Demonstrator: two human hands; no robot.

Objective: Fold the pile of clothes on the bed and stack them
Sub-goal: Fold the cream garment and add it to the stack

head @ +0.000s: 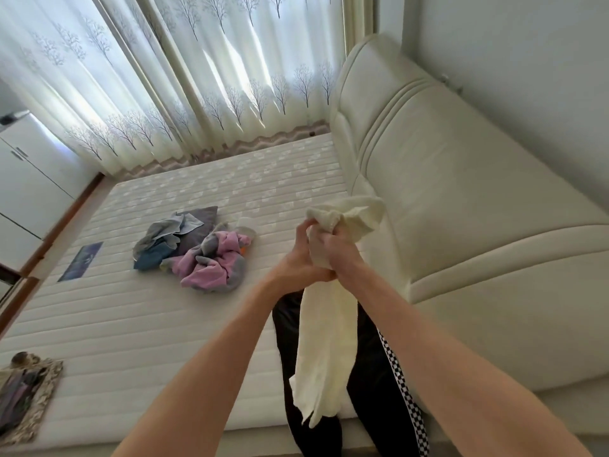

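Observation:
A cream-white garment [326, 341] hangs in the air above the bed's near right part. My left hand [298, 255] and my right hand [333, 249] grip it side by side at its bunched top, and its long end dangles toward me. Left of the hands, a loose pile of clothes [197, 249] lies on the white mattress [131, 318]: grey, blue and pink pieces tangled together, with a small white piece at its right edge. Below the hanging garment a black garment with a checkered stripe [392, 384] lies spread on the mattress.
A cream padded headboard [461, 192] runs along the right side. Curtains with a tree print [197, 77] hang behind the bed. A white cabinet [29, 179] stands at the left. A patterned cushion or cloth [29, 400] sits at the mattress's near left corner.

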